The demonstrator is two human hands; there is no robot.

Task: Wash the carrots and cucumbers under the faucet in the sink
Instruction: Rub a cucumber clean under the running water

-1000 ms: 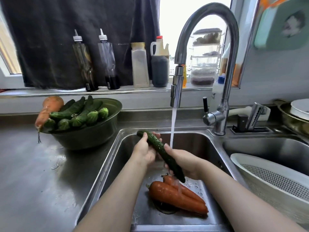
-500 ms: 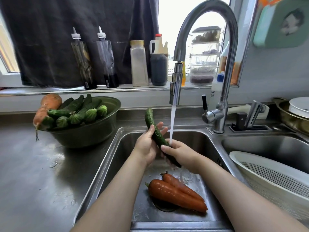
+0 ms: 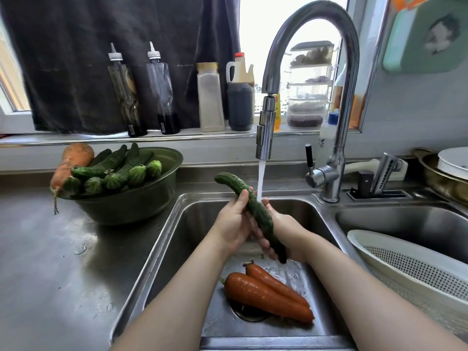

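A long dark green cucumber (image 3: 255,211) slants over the left sink basin (image 3: 177,224), just left of the water stream running from the faucet (image 3: 265,133). My left hand (image 3: 231,224) grips its middle from the left. My right hand (image 3: 283,234) holds its lower end from underneath, and the water lands by my right fingers. Two wet carrots (image 3: 266,292) lie on the sink floor over the drain. A dark green bowl (image 3: 134,201) on the left counter holds several more cucumbers (image 3: 119,171) and carrots (image 3: 71,163).
A white perforated colander (image 3: 410,269) leans in the right basin. Bottles and jars (image 3: 210,97) line the windowsill behind the faucet. A knife block (image 3: 379,178) and a metal pot with a plate (image 3: 445,173) stand at the far right. The left counter is wet steel.
The cucumber has tilted from steep to flatter, its top end swinging left and its lower end sliding toward me. My hands have shifted along it under the running water.
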